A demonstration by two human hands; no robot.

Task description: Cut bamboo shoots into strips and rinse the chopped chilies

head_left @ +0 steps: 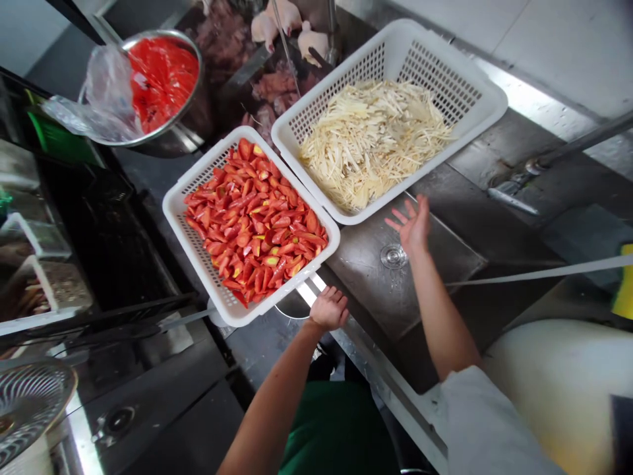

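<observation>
My left hand (pixel 330 308) is curled over the steel edge of the sink, just below the near corner of a white slotted basket (pixel 223 305) filled with cut red pepper pieces (pixel 254 224). My right hand (pixel 412 224) hovers open, fingers spread, over the empty steel sink basin (pixel 445 264), close to the near rim of a second white basket (pixel 487 99) that holds pale shredded strips (pixel 373 138). That hand holds nothing. A round drain (pixel 393 256) lies just under it.
A steel bowl (pixel 190 99) with a red bag and clear plastic sits at the upper left. Raw meat (pixel 277 86) lies in the far sink, with another person's hands (pixel 277 23) above it. A faucet pipe (pixel 578 145) runs along the right. A wire strainer (pixel 27 402) is bottom left.
</observation>
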